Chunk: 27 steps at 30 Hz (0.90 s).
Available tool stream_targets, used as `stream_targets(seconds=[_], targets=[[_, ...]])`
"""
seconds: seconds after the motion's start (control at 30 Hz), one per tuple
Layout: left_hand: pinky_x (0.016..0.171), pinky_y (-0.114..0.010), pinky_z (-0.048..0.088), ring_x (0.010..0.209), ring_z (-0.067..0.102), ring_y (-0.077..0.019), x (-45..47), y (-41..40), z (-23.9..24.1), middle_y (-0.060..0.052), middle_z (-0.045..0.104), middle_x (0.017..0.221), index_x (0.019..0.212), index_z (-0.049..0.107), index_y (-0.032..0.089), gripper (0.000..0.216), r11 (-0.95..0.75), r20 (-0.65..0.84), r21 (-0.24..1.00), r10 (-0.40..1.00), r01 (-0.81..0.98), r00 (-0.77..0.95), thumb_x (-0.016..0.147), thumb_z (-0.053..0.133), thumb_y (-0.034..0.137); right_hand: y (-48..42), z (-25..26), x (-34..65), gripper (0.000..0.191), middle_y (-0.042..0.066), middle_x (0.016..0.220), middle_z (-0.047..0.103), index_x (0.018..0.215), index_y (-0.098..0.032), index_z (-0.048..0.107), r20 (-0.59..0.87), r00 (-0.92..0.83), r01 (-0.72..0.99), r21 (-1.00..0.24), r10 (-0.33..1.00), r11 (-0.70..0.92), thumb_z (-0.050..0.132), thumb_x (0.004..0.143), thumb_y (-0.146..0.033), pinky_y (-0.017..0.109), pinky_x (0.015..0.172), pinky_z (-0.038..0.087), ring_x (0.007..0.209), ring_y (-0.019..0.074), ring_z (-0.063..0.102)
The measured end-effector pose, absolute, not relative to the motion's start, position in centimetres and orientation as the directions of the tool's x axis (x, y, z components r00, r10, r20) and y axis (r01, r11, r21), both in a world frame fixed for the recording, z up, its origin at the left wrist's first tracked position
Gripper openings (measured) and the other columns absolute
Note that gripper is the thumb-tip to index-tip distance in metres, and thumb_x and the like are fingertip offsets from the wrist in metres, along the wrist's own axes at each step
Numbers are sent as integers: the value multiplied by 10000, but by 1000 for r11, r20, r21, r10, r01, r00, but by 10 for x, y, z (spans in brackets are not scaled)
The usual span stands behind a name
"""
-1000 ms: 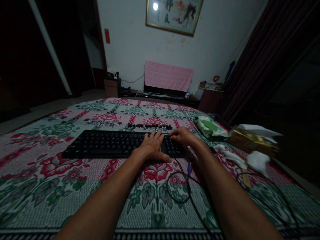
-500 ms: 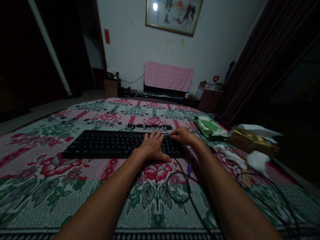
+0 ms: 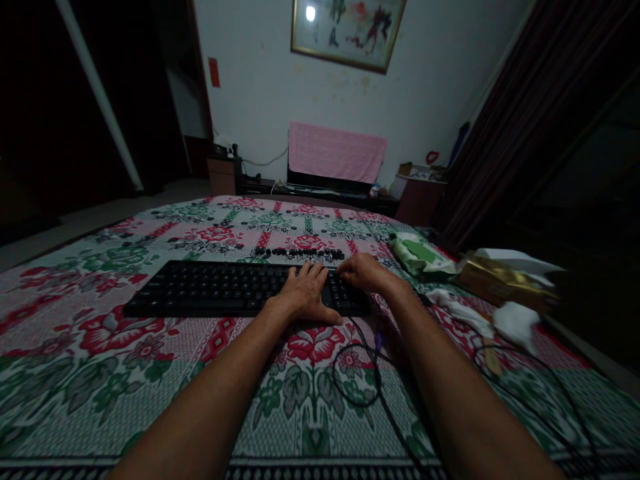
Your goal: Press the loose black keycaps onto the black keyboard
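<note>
A black keyboard lies on the flowered bedspread. My left hand rests flat across its right part, fingers spread and thumb reaching past the near edge. Over the upper part of the number pad is my right hand, its fingers bent and pinched together at the keys; whatever is between the fingertips is too small to make out. Just beyond the keyboard runs a row of small black pieces, which look like loose keycaps. A black cable with a purple plug lies looped below my right hand.
To the right lie a green and white packet, a gold box, crumpled white tissue and a flat wooden stick. More black cable curls near my right forearm. A pink cloth covers a screen at the far wall.
My right hand has shifted very slightly, its fingers curling a little more over the number pad. My left hand and the keyboard stay in place.
</note>
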<state>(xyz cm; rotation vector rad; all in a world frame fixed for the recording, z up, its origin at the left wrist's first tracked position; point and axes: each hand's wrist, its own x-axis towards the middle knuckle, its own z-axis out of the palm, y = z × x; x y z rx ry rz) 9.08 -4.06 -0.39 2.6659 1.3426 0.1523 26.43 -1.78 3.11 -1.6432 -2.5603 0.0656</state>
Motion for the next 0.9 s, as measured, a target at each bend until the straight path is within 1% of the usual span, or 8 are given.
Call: stream_targets(seconds=[0.17, 0.27, 0.43, 0.6, 0.7, 0.8, 0.9], targets=[[1038, -543, 114, 1326, 67, -349, 91, -40, -5, -108, 123, 1470, 1379, 173, 171, 1146, -588, 21, 185, 803, 787, 596, 471, 437, 818, -18, 32, 264, 334, 31, 823, 709, 921, -199, 711, 44, -437, 896, -60, 898, 439, 492, 692, -92, 206, 638, 410, 730, 160, 619], [1037, -544, 115, 1325, 62, -350, 91, -39, -5, -109, 121, 1470, 1380, 169, 174, 1143, -588, 16, 186, 803, 787, 596, 475, 434, 819, -18, 32, 262, 331, 32, 832, 708, 920, -200, 711, 39, -441, 895, -60, 896, 443, 496, 691, -95, 200, 637, 406, 743, 159, 619], [1037, -537, 122, 1323, 73, -346, 91, -39, -6, -106, 126, 1470, 1376, 176, 176, 1132, -591, 32, 175, 803, 788, 595, 479, 440, 814, -18, 31, 262, 319, 31, 827, 708, 922, -195, 709, 53, -430, 902, -20, 901, 431, 473, 720, -122, 187, 628, 394, 726, 142, 614], [1038, -540, 117, 1323, 73, -349, 90, -39, -6, -109, 125, 1470, 1378, 176, 166, 1143, -595, 33, 174, 800, 785, 599, 476, 431, 820, -15, 28, 266, 323, 28, 850, 704, 951, -181, 697, 44, -428, 902, -40, 903, 429, 468, 726, -139, 177, 631, 394, 759, 136, 614], [1033, -548, 115, 1325, 62, -351, 91, -39, -6, -106, 115, 1472, 1378, 170, 177, 1150, -585, 23, 181, 806, 791, 591, 465, 435, 822, -15, 28, 265, 327, 34, 868, 703, 960, -182, 695, 53, -421, 906, -24, 905, 423, 469, 726, -142, 181, 646, 396, 778, 141, 615], [1034, -548, 111, 1326, 57, -352, 91, -40, -5, -104, 111, 1474, 1378, 168, 177, 1149, -581, 18, 185, 808, 793, 589, 465, 444, 817, -17, 30, 262, 331, 34, 846, 705, 945, -185, 701, 47, -418, 908, 3, 907, 418, 460, 727, -129, 186, 644, 396, 755, 141, 614], [1033, -548, 119, 1324, 69, -351, 91, -41, -4, -104, 123, 1471, 1376, 179, 169, 1133, -586, 28, 187, 805, 788, 592, 479, 451, 805, -17, 28, 262, 326, 21, 842, 707, 931, -200, 706, 52, -411, 911, -6, 910, 412, 463, 728, -120, 181, 653, 399, 753, 135, 614]])
